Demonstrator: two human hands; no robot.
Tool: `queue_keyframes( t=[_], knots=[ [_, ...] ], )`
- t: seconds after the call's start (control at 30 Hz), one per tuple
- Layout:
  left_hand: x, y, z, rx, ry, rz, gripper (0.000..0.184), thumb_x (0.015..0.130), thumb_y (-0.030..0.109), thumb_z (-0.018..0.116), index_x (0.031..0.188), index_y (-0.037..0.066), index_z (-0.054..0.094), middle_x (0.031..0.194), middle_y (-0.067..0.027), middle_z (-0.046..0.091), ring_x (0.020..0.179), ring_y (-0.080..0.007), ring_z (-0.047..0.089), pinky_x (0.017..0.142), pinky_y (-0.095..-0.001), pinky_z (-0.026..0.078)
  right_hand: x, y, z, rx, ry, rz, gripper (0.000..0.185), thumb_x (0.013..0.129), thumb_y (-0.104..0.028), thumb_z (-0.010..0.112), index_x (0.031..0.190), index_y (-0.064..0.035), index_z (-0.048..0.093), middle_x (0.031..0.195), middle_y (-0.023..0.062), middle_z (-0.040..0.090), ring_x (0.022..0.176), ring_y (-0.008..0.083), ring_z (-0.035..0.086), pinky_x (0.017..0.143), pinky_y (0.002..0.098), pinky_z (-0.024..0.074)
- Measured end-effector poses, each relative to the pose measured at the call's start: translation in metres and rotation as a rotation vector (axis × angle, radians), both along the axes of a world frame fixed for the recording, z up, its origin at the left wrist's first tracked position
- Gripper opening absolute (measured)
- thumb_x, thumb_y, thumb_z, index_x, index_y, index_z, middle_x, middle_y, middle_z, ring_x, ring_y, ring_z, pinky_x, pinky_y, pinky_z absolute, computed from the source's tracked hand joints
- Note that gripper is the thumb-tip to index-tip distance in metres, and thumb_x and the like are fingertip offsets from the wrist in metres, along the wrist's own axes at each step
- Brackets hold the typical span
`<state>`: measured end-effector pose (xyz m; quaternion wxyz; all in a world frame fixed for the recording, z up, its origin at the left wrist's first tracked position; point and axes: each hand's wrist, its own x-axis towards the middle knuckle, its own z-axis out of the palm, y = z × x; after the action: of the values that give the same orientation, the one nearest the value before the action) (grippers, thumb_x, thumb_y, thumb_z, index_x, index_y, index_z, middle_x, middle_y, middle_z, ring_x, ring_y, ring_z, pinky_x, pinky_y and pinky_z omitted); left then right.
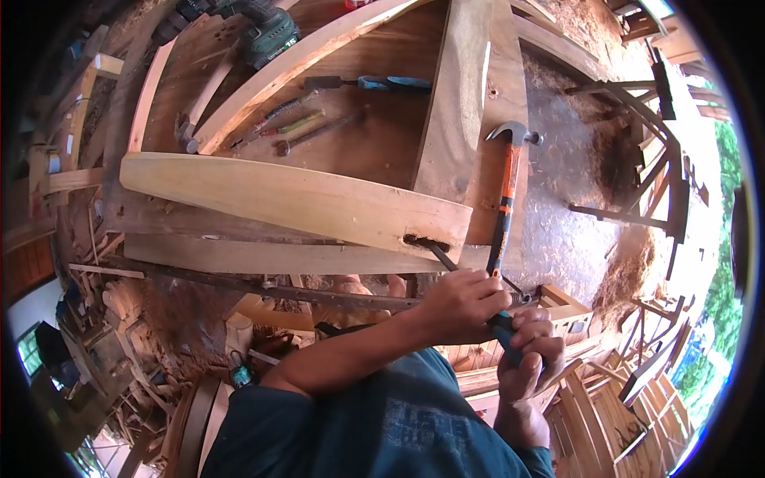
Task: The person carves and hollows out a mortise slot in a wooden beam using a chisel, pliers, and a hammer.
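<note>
A long pale wooden piece (pixel 295 195) lies across the workbench, with a dark slot (pixel 426 241) cut near its right end. The metal blade of a chisel (pixel 440 255) has its tip in that slot. My left hand (pixel 466 305) is closed around the chisel's shank, close to the wood. Farther back, my right hand (pixel 532 350) grips the chisel's teal handle (pixel 504 328). An orange and black claw hammer (pixel 508 191) lies just beyond my hands, its head away from me.
Several hand tools (pixel 307 123) and a second hammer (pixel 188 135) lie on the bench behind the wood. A green power tool (pixel 267 36) is at the upper left. Wooden frames (pixel 653 398) stand at the lower right, and scrap wood at the left.
</note>
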<state>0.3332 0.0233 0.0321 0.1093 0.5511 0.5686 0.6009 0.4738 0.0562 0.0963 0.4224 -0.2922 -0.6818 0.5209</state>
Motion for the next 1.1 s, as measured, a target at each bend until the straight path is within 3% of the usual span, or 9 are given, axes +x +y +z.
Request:
queue_keyframes(
  t=[0.23,0.43,0.47,0.57,0.67,0.77,0.87,0.97,1.1],
  knots=[
    [-0.02,-0.005,0.01,-0.035,0.024,-0.035,0.024,0.078,0.021,0.075,0.071,0.01,0.055,0.063,-0.0038,0.052,0.054,-0.0221,0.057,0.047,-0.0365,0.043,-0.031,0.011,0.018,0.075,0.024,0.278,0.034,0.099,-0.036,0.065,0.087,-0.0057,0.056,0.077,0.0097,0.067,0.08,0.0283,0.065,0.079,0.0446,0.0528],
    [-0.034,-0.01,0.01,-0.035,-0.038,-0.136,0.022,0.072,0.02,0.072,0.071,0.01,0.052,0.061,-0.0035,0.048,0.053,-0.0225,0.057,0.046,-0.0366,0.044,-0.043,0.029,0.027,0.087,0.035,0.573,0.024,0.091,-0.026,0.072,0.087,-0.0028,0.064,0.084,0.0111,0.07,0.079,0.0297,0.066,0.07,0.0427,0.0512],
    [-0.036,-0.014,0.005,-0.104,-0.012,-0.166,0.019,0.076,0.024,0.071,0.077,0.01,0.059,0.067,-0.0057,0.06,0.062,-0.0238,0.068,0.052,-0.0362,0.052,-0.045,0.03,0.024,0.11,0.036,0.613,0.024,0.091,-0.025,0.072,0.087,-0.0027,0.064,0.085,0.011,0.07,0.079,0.0297,0.066,0.069,0.0429,0.051],
    [-0.045,-0.016,-0.017,-0.013,-0.051,-0.166,0.024,0.071,0.021,0.073,0.072,0.01,0.052,0.061,-0.0034,0.047,0.052,-0.0232,0.057,0.046,-0.0364,0.043,-0.054,0.024,-0.001,0.187,0.075,0.641,0.021,0.089,-0.022,0.074,0.087,-0.0028,0.064,0.086,0.0108,0.07,0.079,0.0293,0.068,0.07,0.0435,0.0513],
    [-0.055,-0.027,-0.037,-0.105,0.003,-0.242,0.013,0.077,0.016,0.073,0.079,0.008,0.063,0.069,-0.0048,0.061,0.065,-0.0204,0.068,0.057,-0.0322,0.053,-0.071,0.025,-0.004,0.11,0.019,0.77,0.015,0.082,-0.008,0.077,0.087,-0.0028,0.064,0.082,0.0103,0.067,0.072,0.0284,0.068,0.069,0.0432,0.054],
    [-0.065,-0.016,-0.039,-0.181,-0.609,-0.257,0.01,0.076,0.01,0.074,0.079,0.008,0.065,0.072,-0.006,0.064,0.067,-0.0172,0.067,0.061,-0.0299,0.052,-0.124,0.035,0.005,0.07,-0.137,0.608,0.011,0.078,-0.003,0.073,0.08,-0.0023,0.063,0.075,0.011,0.064,0.065,0.0267,0.064,0.062,0.0357,0.0512],
    [-0.1,-0.007,0.027,0.011,-0.777,-0.257,0.013,0.073,0.009,0.078,0.079,0.007,0.067,0.074,-0.0084,0.065,0.07,-0.0152,0.066,0.064,-0.0295,0.051,-0.174,0.039,0.02,0.12,-0.265,0.571,0.014,0.074,0.003,0.071,0.072,-0.0028,0.059,0.069,0.0123,0.06,0.058,0.0265,0.06,0.055,0.0328,0.0476],
    [-0.077,-0.019,-0.016,-0.164,-0.607,-0.156,0.02,0.071,0.02,0.078,0.077,0.008,0.063,0.073,-0.0088,0.065,0.067,-0.0215,0.067,0.058,-0.0325,0.05,-0.156,0.039,0.022,0.072,-0.206,0.641,0.007,0.073,0.004,0.066,0.074,0.001,0.059,0.068,0.0113,0.06,0.057,0.0235,0.061,0.055,0.0322,0.0486],
    [-0.056,-0.017,-0.023,-0.279,-0.08,-0.138,0.027,0.071,0.029,0.077,0.076,0.009,0.059,0.07,-0.0069,0.061,0.061,-0.0285,0.065,0.053,-0.0365,0.049,-0.1,0.038,0.022,0.069,-0.103,0.656,0.007,0.078,0.002,0.066,0.08,-0.0003,0.06,0.072,0.0117,0.06,0.063,0.0261,0.063,0.058,0.038,0.0508]
  ],
)
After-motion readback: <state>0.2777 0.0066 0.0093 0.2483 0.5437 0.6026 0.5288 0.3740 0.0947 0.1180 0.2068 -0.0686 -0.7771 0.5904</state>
